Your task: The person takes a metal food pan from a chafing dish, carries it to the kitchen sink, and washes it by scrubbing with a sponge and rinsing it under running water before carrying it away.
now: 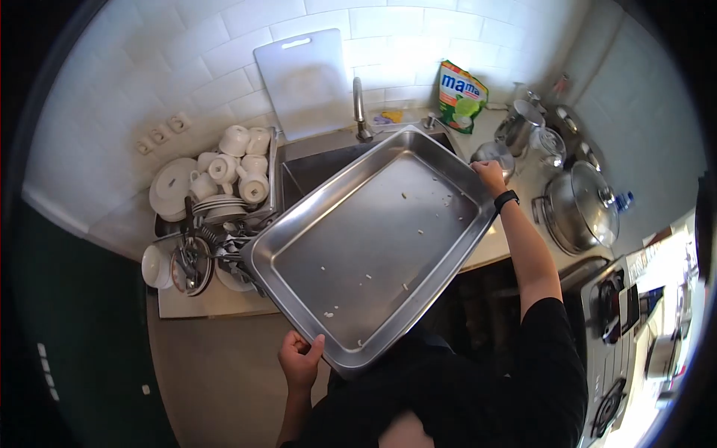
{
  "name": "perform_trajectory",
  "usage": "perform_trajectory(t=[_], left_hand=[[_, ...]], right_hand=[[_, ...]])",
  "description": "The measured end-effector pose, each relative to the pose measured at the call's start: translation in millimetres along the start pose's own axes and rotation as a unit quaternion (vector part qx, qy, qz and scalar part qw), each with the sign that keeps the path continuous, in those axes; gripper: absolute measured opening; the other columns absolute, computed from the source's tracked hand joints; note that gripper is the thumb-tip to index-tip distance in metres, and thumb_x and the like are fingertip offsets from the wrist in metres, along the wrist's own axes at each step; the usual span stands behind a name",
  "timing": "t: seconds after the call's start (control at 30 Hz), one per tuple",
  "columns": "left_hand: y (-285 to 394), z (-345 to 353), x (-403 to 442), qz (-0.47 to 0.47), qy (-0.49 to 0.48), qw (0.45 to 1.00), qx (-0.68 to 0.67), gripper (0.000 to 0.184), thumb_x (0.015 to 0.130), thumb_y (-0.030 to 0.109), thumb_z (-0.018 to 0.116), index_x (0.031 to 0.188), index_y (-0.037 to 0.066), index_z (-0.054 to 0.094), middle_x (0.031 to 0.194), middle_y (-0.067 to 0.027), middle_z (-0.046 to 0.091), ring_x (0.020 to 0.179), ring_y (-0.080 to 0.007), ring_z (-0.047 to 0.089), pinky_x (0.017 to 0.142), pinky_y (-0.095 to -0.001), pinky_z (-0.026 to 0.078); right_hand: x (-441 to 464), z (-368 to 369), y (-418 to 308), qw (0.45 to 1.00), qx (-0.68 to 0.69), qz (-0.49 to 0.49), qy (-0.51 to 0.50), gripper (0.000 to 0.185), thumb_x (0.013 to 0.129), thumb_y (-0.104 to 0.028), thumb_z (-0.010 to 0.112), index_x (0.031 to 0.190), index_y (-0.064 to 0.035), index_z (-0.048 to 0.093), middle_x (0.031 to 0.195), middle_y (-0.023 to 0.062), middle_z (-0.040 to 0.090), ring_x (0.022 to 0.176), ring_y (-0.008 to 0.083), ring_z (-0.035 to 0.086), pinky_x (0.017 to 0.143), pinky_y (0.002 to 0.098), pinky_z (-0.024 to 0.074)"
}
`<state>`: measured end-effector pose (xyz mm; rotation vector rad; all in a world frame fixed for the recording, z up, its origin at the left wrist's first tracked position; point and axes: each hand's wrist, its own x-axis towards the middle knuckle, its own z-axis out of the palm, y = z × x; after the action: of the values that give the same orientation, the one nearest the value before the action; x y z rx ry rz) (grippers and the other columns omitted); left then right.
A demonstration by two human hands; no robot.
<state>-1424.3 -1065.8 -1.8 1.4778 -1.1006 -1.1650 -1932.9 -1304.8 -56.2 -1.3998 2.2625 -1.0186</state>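
A large rectangular stainless steel pan (358,231) is held at a slant in front of me, over the counter edge and part of the sink (321,160). Small pale food bits are scattered on its inside. My left hand (300,360) grips the near left corner, thumb on the rim and fingers below. At the far right side, my right hand (491,178) is closed round the rim, with a dark band on that wrist. The pan hides much of the sink.
White cups and plates (235,168) fill a rack at left, beside cutlery (196,265). Behind the sink stand a faucet (359,108), a cutting board (305,86) and a green "mama" pouch (461,97). A lidded pot (581,209) and a stove (601,336) lie at right.
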Motion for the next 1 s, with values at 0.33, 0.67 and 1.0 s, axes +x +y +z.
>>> perform_trajectory(t=[0.33,0.67,1.0], left_hand=[[-22,59,-40,-0.031,0.107,0.994,-0.004,0.017,0.073,0.003,0.062,0.071,0.004,0.045,0.060,-0.0004,0.053,0.052,-0.0032,0.047,0.049,-0.0171,0.037],[-33,93,-55,-0.039,0.191,0.981,0.000,0.018,0.072,0.001,0.062,0.072,0.004,0.044,0.061,-0.0004,0.054,0.053,-0.0029,0.047,0.049,-0.0166,0.037],[-37,107,-55,-0.052,0.204,0.978,-0.008,0.017,0.070,0.002,0.062,0.071,0.003,0.045,0.061,-0.0005,0.054,0.054,-0.0033,0.047,0.051,-0.0180,0.038]], right_hand=[[50,51,5,0.992,0.016,-0.063,-0.107,0.034,0.065,-0.031,0.056,0.074,0.0008,0.064,0.069,0.0191,0.061,0.069,0.0291,0.060,0.068,0.0331,0.0456],[66,88,6,0.983,0.047,-0.113,-0.137,0.033,0.066,-0.031,0.057,0.072,0.0009,0.064,0.064,0.0169,0.060,0.062,0.0271,0.059,0.061,0.0327,0.0448],[78,107,22,0.981,0.022,-0.121,-0.150,0.031,0.064,-0.029,0.057,0.070,0.0001,0.064,0.061,0.0162,0.060,0.059,0.0255,0.059,0.059,0.0317,0.0446]])
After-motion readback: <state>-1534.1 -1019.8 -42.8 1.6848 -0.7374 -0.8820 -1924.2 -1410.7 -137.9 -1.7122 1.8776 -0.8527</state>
